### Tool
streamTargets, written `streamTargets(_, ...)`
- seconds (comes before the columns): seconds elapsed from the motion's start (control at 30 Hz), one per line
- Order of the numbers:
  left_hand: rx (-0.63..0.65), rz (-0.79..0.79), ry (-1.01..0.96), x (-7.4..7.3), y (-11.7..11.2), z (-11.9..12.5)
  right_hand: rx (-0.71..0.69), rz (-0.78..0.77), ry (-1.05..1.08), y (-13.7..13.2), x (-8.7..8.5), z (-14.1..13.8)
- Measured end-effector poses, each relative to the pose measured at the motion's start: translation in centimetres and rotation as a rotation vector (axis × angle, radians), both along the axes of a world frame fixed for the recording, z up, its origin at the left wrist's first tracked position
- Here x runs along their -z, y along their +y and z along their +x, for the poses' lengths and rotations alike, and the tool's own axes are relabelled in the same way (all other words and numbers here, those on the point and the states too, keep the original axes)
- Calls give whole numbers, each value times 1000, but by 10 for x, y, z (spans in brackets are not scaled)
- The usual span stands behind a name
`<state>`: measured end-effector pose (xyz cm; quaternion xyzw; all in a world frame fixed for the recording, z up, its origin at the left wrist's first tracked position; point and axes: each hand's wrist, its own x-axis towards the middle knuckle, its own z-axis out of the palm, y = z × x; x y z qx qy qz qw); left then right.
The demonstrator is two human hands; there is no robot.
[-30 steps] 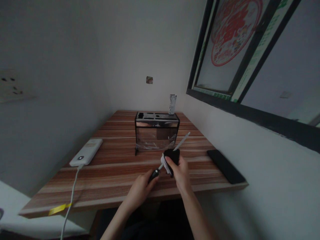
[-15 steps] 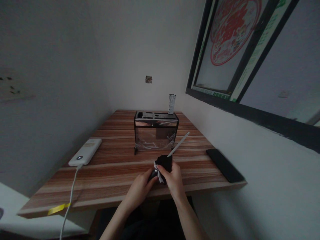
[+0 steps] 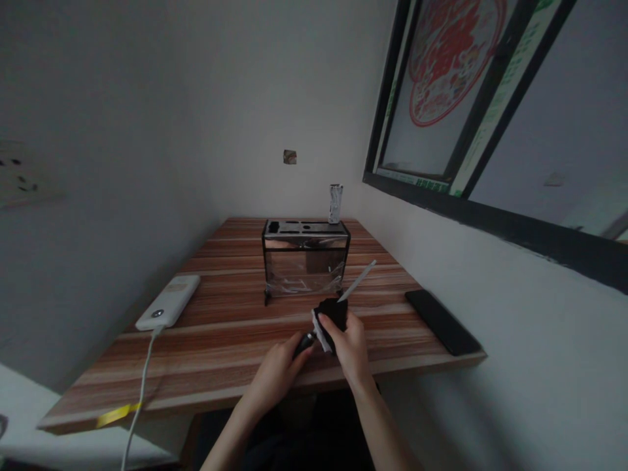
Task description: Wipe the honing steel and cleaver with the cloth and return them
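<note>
My left hand point(image 3: 279, 366) is closed round the black handle of a knife point(image 3: 360, 277), just in front of the table's near edge region. The pale blade points away and up to the right. My right hand point(image 3: 352, 343) pinches a black cloth point(image 3: 333, 312) with a whitish edge, folded round the middle of the blade. The thumb lies on top of the cloth. Part of the blade is hidden under it, and its tip shows beyond. Behind the hands stands a knife block point(image 3: 305, 265) with a slotted top and clear sides.
A silvery upright piece point(image 3: 335, 204) rises at the block's right end. On the left lies a white power bank point(image 3: 169, 302) with a cable point(image 3: 142, 386) running over the table edge, near yellow tape point(image 3: 114, 416). A black phone-like slab point(image 3: 443, 322) lies right. Walls flank the wooden table point(image 3: 216, 350).
My right hand and the cloth have slid along the blade, away from the handle, to the right. A gap has opened between the hands, and more of the handle end shows.
</note>
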<state>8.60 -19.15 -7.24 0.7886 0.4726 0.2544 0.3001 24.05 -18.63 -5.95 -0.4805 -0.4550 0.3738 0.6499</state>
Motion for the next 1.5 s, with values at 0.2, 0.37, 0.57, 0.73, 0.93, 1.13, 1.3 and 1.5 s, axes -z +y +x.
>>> streamTargets(0.2, 0, -3, 8, -2, -2, 0, 41, 35, 36, 13, -7, 22)
streamTargets(0.37, 6, -21, 19, -5, -4, -1, 70, 44, 52, 22, -21, 40)
streamTargets(0.57, 4, -28, 42, -2, -3, -2, 151, 74, 99, 33, -47, 65)
streamTargets(0.73, 13, -19, 59, -2, -3, -2, 178, 137, 126, 43, -60, 87)
streamTargets(0.93, 17, -26, 59, -5, -5, -2, 174, 163, 222, 47, -62, 90)
streamTargets(1.13, 16, -41, 58, -9, -6, -3, 283, 181, 323, 49, -53, 78)
streamTargets(1.3, 12, -41, 19, -6, -4, -4, 197, 114, 225, 38, -41, 57)
streamTargets(1.5, -11, -21, -6, -4, -2, -2, 83, 54, 130, 22, -16, 22)
